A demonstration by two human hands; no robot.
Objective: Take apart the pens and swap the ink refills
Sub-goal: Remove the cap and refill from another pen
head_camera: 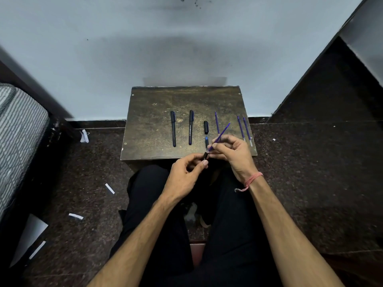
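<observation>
On a small dark wooden stool [157,108] lie two whole black pens [173,127] [190,126], a black pen cap [206,127], a short blue-tipped pen piece [206,141] and three loose purple refills [217,122] [241,128] [247,129]. My right hand [232,152] pinches a purple refill [221,136] that slants up to the right. My left hand [186,175] grips a black pen barrel [205,156] at the stool's front edge. The refill's lower end meets the barrel's opening between my fingertips.
The stool stands against a pale blue wall [165,48]. Dark speckled floor surrounds it, with white paper scraps [109,188] on the left. A striped mattress [18,129] lies at far left. My legs in black trousers [157,214] fill the space below the stool.
</observation>
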